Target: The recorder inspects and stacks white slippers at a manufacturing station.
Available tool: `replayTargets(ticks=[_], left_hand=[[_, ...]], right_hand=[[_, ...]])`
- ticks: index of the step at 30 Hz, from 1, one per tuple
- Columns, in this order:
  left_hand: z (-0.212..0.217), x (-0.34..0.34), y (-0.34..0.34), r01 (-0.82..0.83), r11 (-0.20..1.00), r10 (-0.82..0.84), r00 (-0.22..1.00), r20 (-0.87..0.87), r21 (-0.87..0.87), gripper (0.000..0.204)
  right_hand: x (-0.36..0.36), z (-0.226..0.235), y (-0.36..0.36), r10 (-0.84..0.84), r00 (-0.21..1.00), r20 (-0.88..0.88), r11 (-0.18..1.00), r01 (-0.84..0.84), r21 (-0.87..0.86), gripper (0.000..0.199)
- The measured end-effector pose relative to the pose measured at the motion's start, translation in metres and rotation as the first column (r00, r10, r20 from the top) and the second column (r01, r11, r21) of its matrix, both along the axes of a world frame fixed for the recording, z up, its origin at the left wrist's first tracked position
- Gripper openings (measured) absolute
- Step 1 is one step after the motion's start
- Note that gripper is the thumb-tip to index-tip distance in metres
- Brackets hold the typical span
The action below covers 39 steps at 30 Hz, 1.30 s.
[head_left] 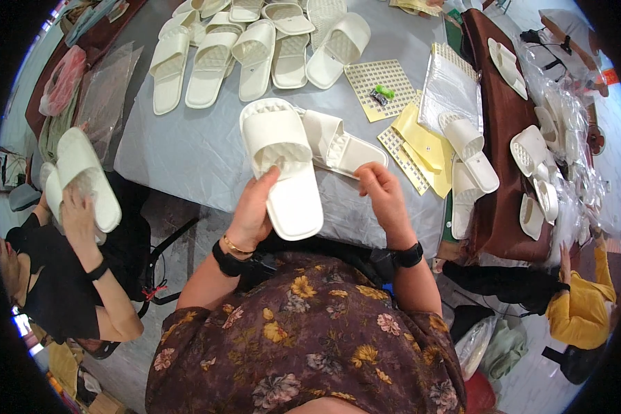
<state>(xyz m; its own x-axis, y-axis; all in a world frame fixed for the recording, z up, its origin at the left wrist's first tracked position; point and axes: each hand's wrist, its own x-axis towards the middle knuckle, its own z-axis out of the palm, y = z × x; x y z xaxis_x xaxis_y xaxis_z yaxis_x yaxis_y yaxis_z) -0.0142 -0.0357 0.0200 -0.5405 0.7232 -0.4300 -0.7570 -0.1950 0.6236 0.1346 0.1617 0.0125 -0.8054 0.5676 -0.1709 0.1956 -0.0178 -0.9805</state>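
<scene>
My left hand grips a white slide slipper by its side, sole resting on the near edge of the grey table. My right hand hovers just right of it with fingers pinched together; whether something small is between them is hidden. A second white slipper lies on its side behind the held one, close to my right hand.
Several white slippers lie in rows at the table's far end. Yellow perforated sheets and a clear bag lie to the right. A brown bench holds more slippers. A person at left holds a slipper pair; another in yellow sits right.
</scene>
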Motion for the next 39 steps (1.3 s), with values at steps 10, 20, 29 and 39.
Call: replayTargets(ticks=[10,20,29,39], left_hand=[[-0.006,0.020,0.045,0.182,0.980,-0.198,0.807,-0.556,-0.084,0.047],[-0.053,-0.004,0.076,-0.396,0.900,-0.188,0.024,-0.982,-0.183,0.072],[-0.050,-0.023,0.099,-0.298,0.878,-0.391,0.004,-0.921,-0.374,0.075],[-0.031,-0.047,0.028,-0.091,0.878,-0.474,-0.037,-0.880,-0.469,0.075]], right_hand=[[0.027,0.018,-0.008,0.117,0.993,-0.012,0.905,-0.112,-0.410,0.040],[0.051,-0.005,0.012,-0.166,0.981,-0.098,0.797,0.075,-0.600,0.041],[0.048,-0.001,0.011,-0.160,0.981,-0.106,0.798,0.066,-0.599,0.046],[0.052,-0.012,0.024,-0.273,0.811,0.518,0.840,-0.062,0.539,0.044]])
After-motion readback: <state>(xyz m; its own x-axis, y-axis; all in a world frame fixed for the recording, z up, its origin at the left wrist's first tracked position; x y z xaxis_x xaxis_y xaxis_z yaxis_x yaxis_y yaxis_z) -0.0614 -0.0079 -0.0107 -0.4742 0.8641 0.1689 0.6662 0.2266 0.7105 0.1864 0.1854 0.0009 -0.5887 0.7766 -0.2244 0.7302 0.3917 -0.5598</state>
